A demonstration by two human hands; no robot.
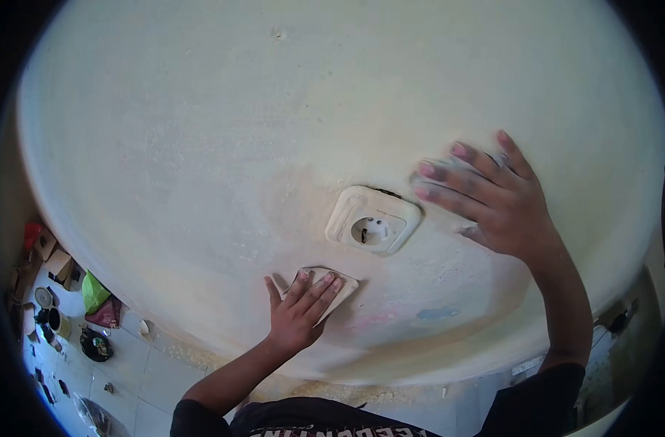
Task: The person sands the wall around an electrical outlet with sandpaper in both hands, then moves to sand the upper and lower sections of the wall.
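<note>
the left hand (301,309) lies flat on a piece of sandpaper (345,286), its fingers (314,290) straight and pressed together, thumb stretched aside, pinning the sheet to the wall (201,146). the right hand (493,200) rests open on the wall, fingers slightly spread, just right of the socket (374,221). the sandpaper is pale, dusty and angular, just below the socket and not touching it. bare plaster runs wide above and to the left; a tiled floor (146,364) shows lower left.

Likely renovation site: bare plastered wall (201,109), socket (374,221).
</note>
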